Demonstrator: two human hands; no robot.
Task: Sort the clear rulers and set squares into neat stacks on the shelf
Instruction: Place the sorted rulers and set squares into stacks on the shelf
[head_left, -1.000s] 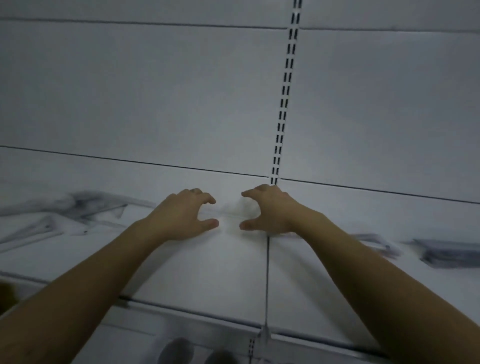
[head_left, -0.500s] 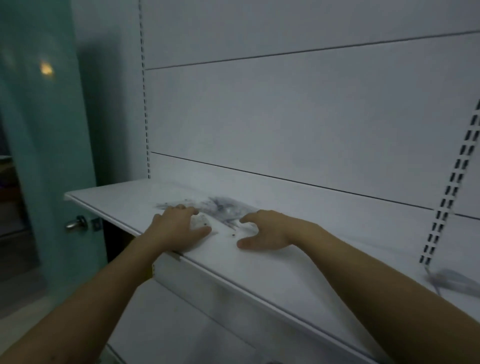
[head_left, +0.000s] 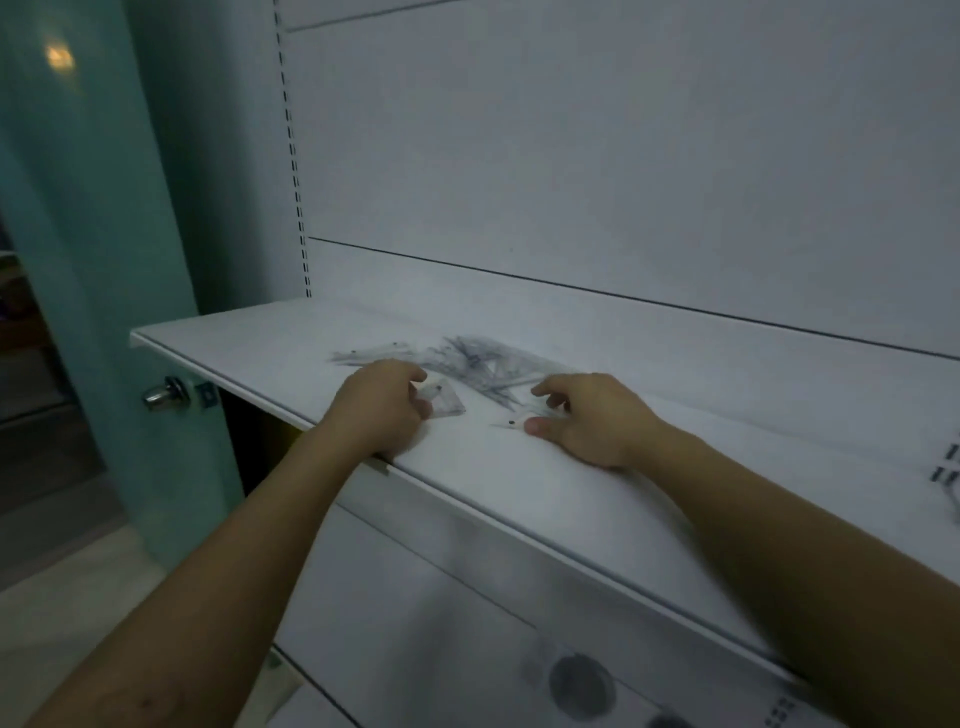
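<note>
Two forearms reaching over the white shelf (head_left: 571, 499), left hand (head_left: 379, 410) curling round a small set square (head_left: 445, 402), right hand (head_left: 597, 423) pinching a clear ruler (head_left: 514, 422), jumbled pile (head_left: 467, 358) of clear rulers lying just behind both, teal door (head_left: 104, 260) standing far left.

Both bare forearms reach forward side by side, palms down, the left hand (head_left: 382, 402) with knuckles raised and fingers curled round a small set square (head_left: 445, 402), the right hand (head_left: 592, 421) likewise arched, its thumb and bent fingers pinching a clear piece (head_left: 511, 422).
</note>
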